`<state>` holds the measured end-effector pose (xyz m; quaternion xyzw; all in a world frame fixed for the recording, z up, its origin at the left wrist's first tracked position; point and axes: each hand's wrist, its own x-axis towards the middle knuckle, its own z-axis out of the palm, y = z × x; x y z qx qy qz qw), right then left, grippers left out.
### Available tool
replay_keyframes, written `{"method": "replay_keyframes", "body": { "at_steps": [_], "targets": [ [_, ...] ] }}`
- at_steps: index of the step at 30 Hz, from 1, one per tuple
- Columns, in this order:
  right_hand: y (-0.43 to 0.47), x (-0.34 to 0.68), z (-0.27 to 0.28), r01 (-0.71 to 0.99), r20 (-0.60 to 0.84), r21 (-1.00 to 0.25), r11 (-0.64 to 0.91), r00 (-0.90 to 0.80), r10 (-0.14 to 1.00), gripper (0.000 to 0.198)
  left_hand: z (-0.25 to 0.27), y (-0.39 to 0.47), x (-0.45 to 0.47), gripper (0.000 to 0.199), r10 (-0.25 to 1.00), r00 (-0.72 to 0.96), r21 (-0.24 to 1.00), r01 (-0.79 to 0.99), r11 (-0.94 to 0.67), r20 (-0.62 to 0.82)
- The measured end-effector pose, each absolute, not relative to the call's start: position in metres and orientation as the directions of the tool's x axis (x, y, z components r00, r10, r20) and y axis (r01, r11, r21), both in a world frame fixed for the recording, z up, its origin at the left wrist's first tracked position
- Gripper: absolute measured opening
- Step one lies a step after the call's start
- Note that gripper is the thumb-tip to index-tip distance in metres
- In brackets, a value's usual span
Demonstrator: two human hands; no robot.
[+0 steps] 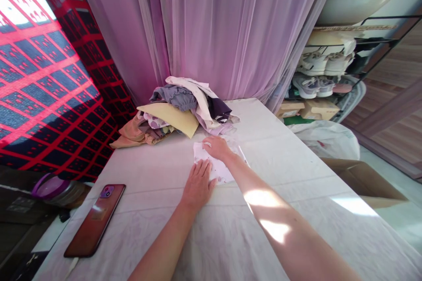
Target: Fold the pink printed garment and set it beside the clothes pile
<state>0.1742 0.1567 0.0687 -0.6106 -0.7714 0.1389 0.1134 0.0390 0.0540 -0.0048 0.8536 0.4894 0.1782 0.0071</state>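
A small white garment (220, 171) with a faint floral print lies folded flat on the cloth-covered table (151, 224). My left hand (197, 186) rests palm down at its near left corner, fingers stretched out and partly on the fabric. Across the garment's far side reaches my right hand (216, 147), its fingers bent and closed on the far edge of the cloth. Just beyond it, a heap of crumpled clothes (184, 101) holds grey, cream, yellow, tan and dark purple pieces.
A reddish phone (95, 221) with a white cable (73, 267) lies at the table's near left. Purple curtains (214, 30) hang behind. To the right stand a shoe rack (362, 74) and an open cardboard box (365, 180). A purple-lidded tub (54, 189) is left.
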Motion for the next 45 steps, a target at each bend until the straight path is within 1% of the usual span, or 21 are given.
{"method": "replay_keyframes", "body": {
  "at_steps": [3,6,8,10,11,16,19,21,23,25,27,29,31,34,36,41,43,45],
  "targets": [
    [0.187,0.152,0.069,0.912,-0.072,-0.339,0.229,-0.268,0.961,0.036,-0.005,0.053,0.039,0.053,0.828,0.453,0.203,0.822,-0.531,0.33],
    [0.206,0.14,0.065,0.912,-0.132,-0.335,0.234,-0.292,0.947,0.04,-0.004,0.053,0.041,0.053,0.833,0.448,0.211,0.824,-0.526,0.325],
    [0.212,0.137,0.06,0.914,-0.138,-0.333,0.233,-0.292,0.947,0.032,-0.004,0.052,0.042,0.053,0.834,0.449,0.21,0.825,-0.524,0.319],
    [0.212,0.136,0.054,0.911,-0.095,-0.338,0.236,-0.283,0.954,0.023,-0.004,0.052,0.042,0.052,0.836,0.448,0.206,0.828,-0.521,0.316],
    [0.211,0.136,0.049,0.909,-0.063,-0.343,0.237,-0.274,0.96,0.021,-0.005,0.052,0.043,0.052,0.838,0.447,0.205,0.83,-0.519,0.312],
    [0.204,0.136,0.027,0.899,0.058,-0.38,0.218,-0.213,0.975,0.024,-0.007,0.053,0.044,0.054,0.852,0.444,0.22,0.834,-0.506,0.276],
    [0.204,0.137,0.028,0.872,0.076,-0.437,0.219,-0.207,0.975,0.021,-0.006,0.052,0.044,0.054,0.856,0.437,0.236,0.833,-0.501,0.275],
    [0.204,0.14,0.035,0.844,0.085,-0.484,0.23,-0.216,0.973,0.023,-0.005,0.052,0.044,0.053,0.856,0.431,0.245,0.831,-0.5,0.286],
    [0.201,0.145,0.043,0.794,0.146,-0.53,0.298,-0.26,0.954,0.03,-0.004,0.051,0.044,0.051,0.85,0.43,0.251,0.825,-0.507,0.303],
    [0.196,0.15,0.045,0.733,0.18,-0.541,0.412,-0.378,0.908,0.038,-0.003,0.051,0.044,0.049,0.841,0.435,0.255,0.815,-0.52,0.322],
    [0.189,0.153,0.041,0.699,0.117,-0.51,0.5,-0.52,0.846,0.041,-0.003,0.049,0.043,0.045,0.833,0.443,0.259,0.806,-0.532,0.332],
    [0.183,0.154,0.032,0.719,0.007,-0.442,0.536,-0.594,0.804,0.043,-0.004,0.048,0.042,0.04,0.829,0.443,0.267,0.8,-0.537,0.34],
    [0.179,0.152,0.025,0.747,-0.045,-0.37,0.552,-0.608,0.792,0.046,-0.004,0.048,0.04,0.038,0.824,0.444,0.275,0.792,-0.544,0.351],
    [0.176,0.148,0.025,0.769,-0.069,-0.305,0.562,-0.606,0.792,0.05,-0.003,0.048,0.039,0.036,0.816,0.445,0.282,0.783,-0.554,0.369],
    [0.17,0.148,0.031,0.796,-0.05,-0.281,0.536,-0.57,0.82,0.052,-0.002,0.049,0.038,0.036,0.813,0.441,0.288,0.779,-0.557,0.38],
    [0.131,0.171,0.045,0.881,0.095,-0.256,0.398,-0.387,0.917,0.052,-0.001,0.05,0.038,0.034,0.803,0.426,0.3,0.77,-0.564,0.416],
    [0.113,0.187,0.042,0.916,0.082,-0.224,0.334,-0.323,0.943,0.052,-0.001,0.051,0.038,0.033,0.794,0.421,0.292,0.769,-0.569,0.439],
    [0.1,0.201,0.035,0.944,0.028,-0.185,0.273,-0.272,0.962,0.052,0.0,0.052,0.038,0.031,0.782,0.424,0.283,0.764,-0.579,0.457]
  ]
}}
